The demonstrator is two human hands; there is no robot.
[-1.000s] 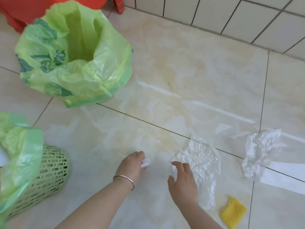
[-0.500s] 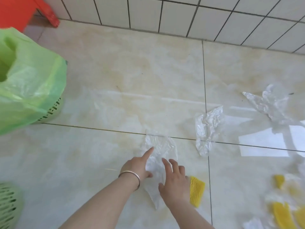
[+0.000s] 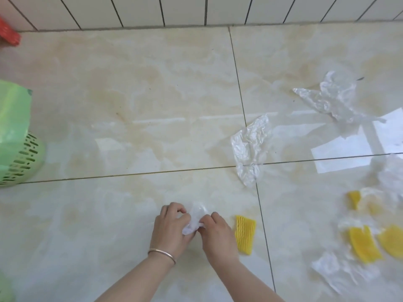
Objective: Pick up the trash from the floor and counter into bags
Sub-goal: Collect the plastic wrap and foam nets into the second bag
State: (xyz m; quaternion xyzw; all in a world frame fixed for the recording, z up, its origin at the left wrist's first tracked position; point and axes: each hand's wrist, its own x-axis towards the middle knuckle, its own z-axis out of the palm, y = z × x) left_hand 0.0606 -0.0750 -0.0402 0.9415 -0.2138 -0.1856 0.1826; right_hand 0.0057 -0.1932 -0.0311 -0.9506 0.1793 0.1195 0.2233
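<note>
Low on the tiled floor, my left hand (image 3: 171, 228) and my right hand (image 3: 214, 231) both grip one crumpled clear plastic wrap (image 3: 196, 217), bunched up between them. A yellow foam net (image 3: 244, 234) lies just right of my right hand. Two more clear plastic sheets lie farther off, one (image 3: 250, 147) at centre right and another (image 3: 329, 99) at the upper right. A green basket lined with a green bag (image 3: 15, 136) stands at the left edge.
More yellow foam pieces (image 3: 363, 244) and clear wrap (image 3: 340, 273) lie at the lower right. White paper (image 3: 342, 153) sits on the floor at the right. A white tiled wall (image 3: 196, 9) runs along the back, with a red object (image 3: 8, 33) at the upper left.
The plastic wrap that lay flat under my fingers is now gathered into a wad held by both hands. The view has swung right, so the green bag sits at the left edge.
</note>
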